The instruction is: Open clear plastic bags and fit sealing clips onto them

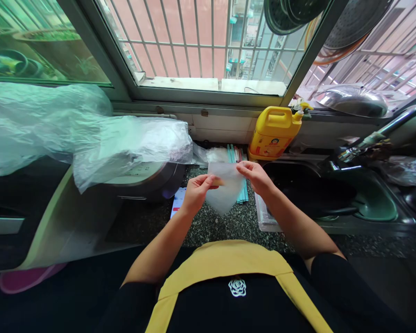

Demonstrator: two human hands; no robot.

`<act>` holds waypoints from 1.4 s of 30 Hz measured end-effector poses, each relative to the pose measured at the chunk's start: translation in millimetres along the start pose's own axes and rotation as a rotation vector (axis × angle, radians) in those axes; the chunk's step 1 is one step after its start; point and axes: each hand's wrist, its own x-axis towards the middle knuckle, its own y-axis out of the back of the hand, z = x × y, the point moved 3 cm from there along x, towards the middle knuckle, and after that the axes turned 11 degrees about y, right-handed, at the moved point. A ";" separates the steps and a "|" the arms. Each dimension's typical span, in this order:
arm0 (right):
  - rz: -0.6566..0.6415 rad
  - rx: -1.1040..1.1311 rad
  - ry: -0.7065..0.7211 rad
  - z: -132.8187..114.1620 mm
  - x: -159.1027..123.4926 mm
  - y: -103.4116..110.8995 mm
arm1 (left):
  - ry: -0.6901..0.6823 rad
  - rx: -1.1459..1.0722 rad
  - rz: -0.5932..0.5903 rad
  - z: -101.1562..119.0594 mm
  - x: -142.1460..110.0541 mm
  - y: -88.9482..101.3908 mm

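A small translucent plastic bag [225, 194] hangs above the speckled counter, narrowing towards its lower end. My left hand [198, 188] pinches its left side; a fingertip shows blurred through the film. At the upper right corner, my right hand [258, 175] grips the bag between thumb and fingers. Turquoise strips [244, 194] lie on the counter behind the bag, partly hidden by it. A phone [178, 200] with a lit screen rests beside my left wrist. Under my right forearm is a flat clear plastic package [267, 218].
A yellow jug [272, 132] stands at the back by the sink [384, 203], which holds a dark pan [298, 189]. Plastic film [135, 138] drapes over a rounded appliance [145, 180] at left. The faucet [360, 145] juts in from the right.
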 end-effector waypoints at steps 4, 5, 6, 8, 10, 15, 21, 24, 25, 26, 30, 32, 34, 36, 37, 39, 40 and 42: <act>0.018 0.006 -0.009 11.1 -4.5 -3.1 | 0.019 -0.028 0.013 -3.0 -0.4 3.7; 0.012 0.012 -0.023 13.8 -5.4 -4.3 | 0.025 -0.032 0.013 -3.6 -0.6 4.4; 0.002 0.019 -0.038 15.9 -5.9 -5.4 | 0.030 -0.033 0.015 -4.0 -0.8 5.1; -0.015 0.038 -0.060 18.7 -5.5 -5.3 | 0.044 -0.030 0.025 -4.4 -1.1 7.0; -0.012 0.052 -0.067 21.9 -2.5 0.4 | 0.057 -0.030 0.051 -3.9 -1.1 10.0; 0.218 -0.241 -0.043 53.1 8.5 44.9 | 0.023 -0.060 0.161 2.2 -1.5 23.3; 0.160 -0.791 -0.324 120.1 -5.9 75.7 | -0.002 -0.041 0.217 3.0 -1.9 33.8; 0.096 -0.900 -0.443 137.8 -17.6 72.4 | 0.012 -0.025 0.231 0.6 -0.4 35.0; 0.075 -0.933 -0.479 141.4 -20.3 70.2 | 0.017 -0.027 0.235 0.0 0.3 35.4; 0.053 -0.964 -0.512 144.3 -22.2 67.8 | 0.022 -0.034 0.237 -0.4 1.1 35.9; -0.029 -1.057 -0.608 152.9 -24.7 60.1 | 0.047 -0.082 0.233 -0.7 5.2 40.2; -0.062 -1.093 -0.638 156.7 -25.0 58.2 | 0.053 -0.103 0.226 0.4 7.4 43.5; -0.094 -1.124 -0.660 160.0 -25.4 57.4 | 0.057 -0.112 0.212 2.3 9.0 46.7; -0.126 -1.147 -0.679 162.5 -25.7 57.3 | 0.072 -0.106 0.189 4.4 9.9 48.9; -0.141 -1.155 -0.686 163.3 -25.7 57.5 | 0.084 -0.101 0.178 5.3 10.1 49.6; -0.166 -1.170 -0.698 164.2 -25.4 58.0 | 0.106 -0.097 0.163 6.9 10.0 50.1; -0.174 -1.178 -0.702 164.2 -25.2 58.2 | 0.114 -0.099 0.160 7.6 9.9 50.0; -0.180 -1.194 -0.701 163.7 -24.6 58.2 | 0.124 -0.101 0.163 8.3 9.8 49.2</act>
